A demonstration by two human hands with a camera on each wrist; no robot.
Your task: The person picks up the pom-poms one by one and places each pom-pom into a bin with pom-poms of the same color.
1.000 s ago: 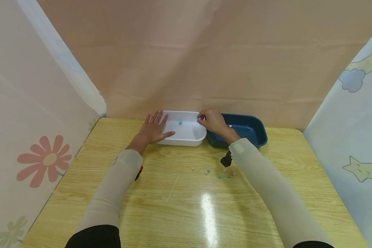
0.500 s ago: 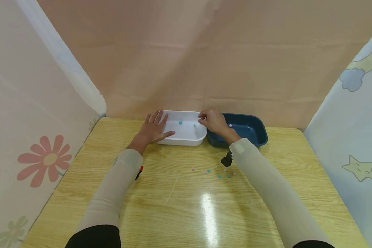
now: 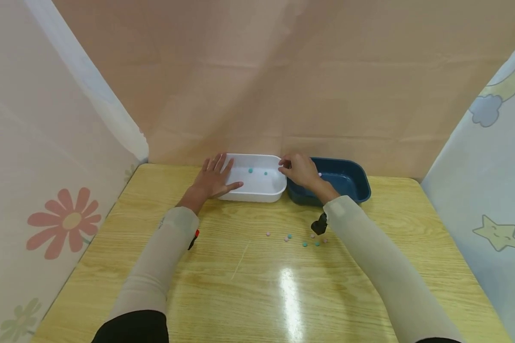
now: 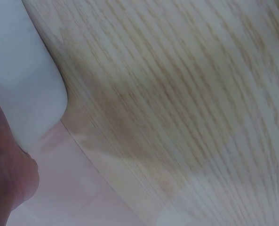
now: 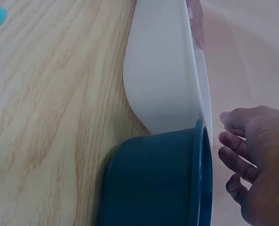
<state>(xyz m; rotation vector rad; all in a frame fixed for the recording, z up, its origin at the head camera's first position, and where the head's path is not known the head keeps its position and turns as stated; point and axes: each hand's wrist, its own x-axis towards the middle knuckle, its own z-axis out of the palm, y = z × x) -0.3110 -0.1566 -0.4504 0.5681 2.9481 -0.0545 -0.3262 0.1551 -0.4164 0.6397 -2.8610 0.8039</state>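
Note:
My left hand point(image 3: 212, 181) lies spread over the left end of a white plastic basin point(image 3: 262, 186), thumb reaching along its front rim. Two small turquoise round pieces point(image 3: 251, 170) sit on the basin's floor. Above the spot where this basin meets a dark blue one point(image 3: 345, 181) hovers my right hand point(image 3: 302, 170). In the right wrist view, its loosely bent fingers point(image 5: 238, 160) hold nothing and stand past the basins' rims. A pink piece point(image 3: 320, 175) shows inside the blue basin, partly behind my wrist. The left wrist view catches only an edge of the left hand point(image 4: 10, 174).
Several small pink and turquoise pieces point(image 3: 305, 244) lie scattered on the wooden table point(image 3: 214, 295) in front of the basins. A brown paper backdrop point(image 3: 249, 85) rises right behind them. Patterned panels point(image 3: 64, 143) border the table on both sides.
A turquoise piece left the right fingers, dropped into the white basin and shifted slightly left. The right hand has since drawn back a little to the right. The left hand stays put.

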